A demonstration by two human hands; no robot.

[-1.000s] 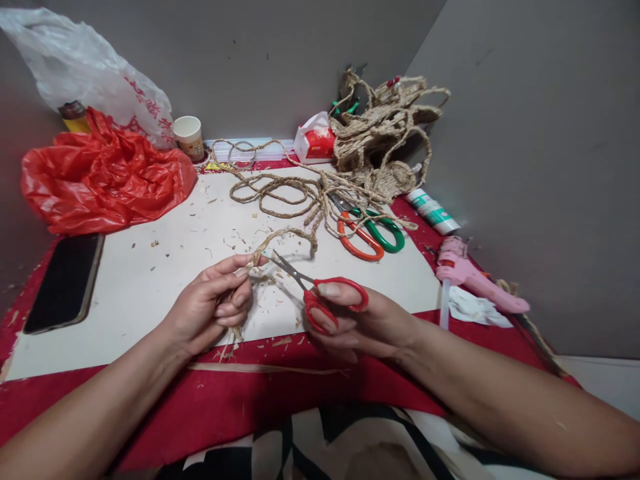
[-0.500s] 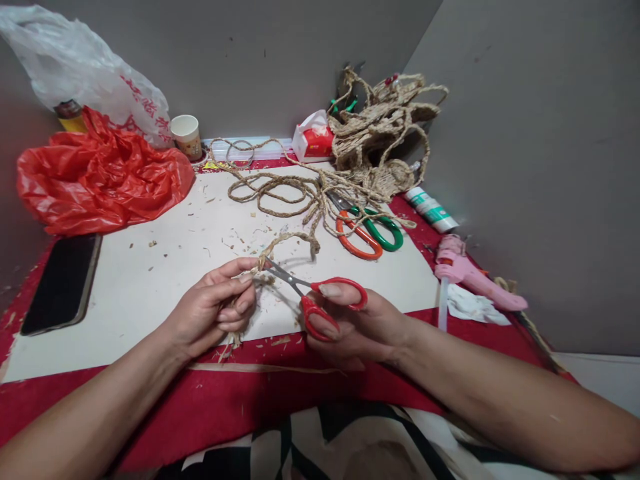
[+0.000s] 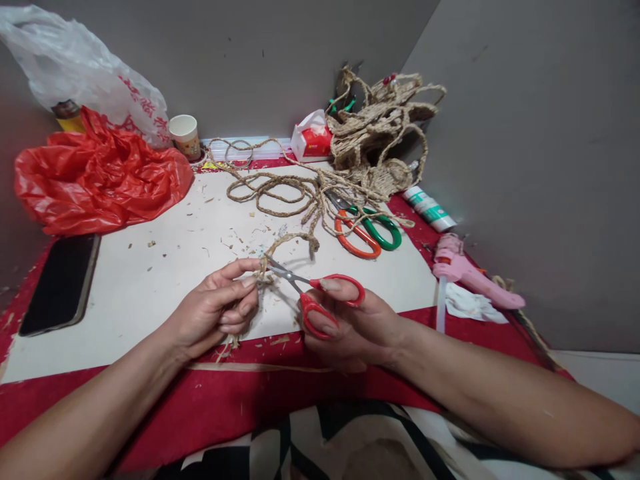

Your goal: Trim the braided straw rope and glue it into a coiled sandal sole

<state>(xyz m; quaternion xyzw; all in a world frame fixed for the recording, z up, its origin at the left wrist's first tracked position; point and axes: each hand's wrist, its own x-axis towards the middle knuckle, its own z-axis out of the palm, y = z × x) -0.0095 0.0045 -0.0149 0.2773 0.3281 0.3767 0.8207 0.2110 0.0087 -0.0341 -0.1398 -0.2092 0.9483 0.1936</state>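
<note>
Head camera view: a person's left hand (image 3: 215, 307) is curled, thumb and index finger pinching a braided straw cord (image 3: 296, 235) above a pale board (image 3: 140, 300) on a red-covered worktop (image 3: 240, 413). From the fingertips the cord arches up and rightward, then bends down, its long axis a curve running roughly left to right. Right hand (image 3: 357, 327): closed around small scissors (image 3: 289, 275), thumb and a finger through the two red loops. Their long axis slants from handles at lower right to tips at upper left, blades partly parted. The tips reach the cord just beside the left fingertips; whether they bite into it is too small to be sure. Behind lie loose coils of cord (image 3: 280, 213) and larger scissors (image 3: 340, 230) with orange and green handles. A dark phone (image 3: 60, 285) lies at far left; a pink glue gun (image 3: 473, 277) is at right.
</note>
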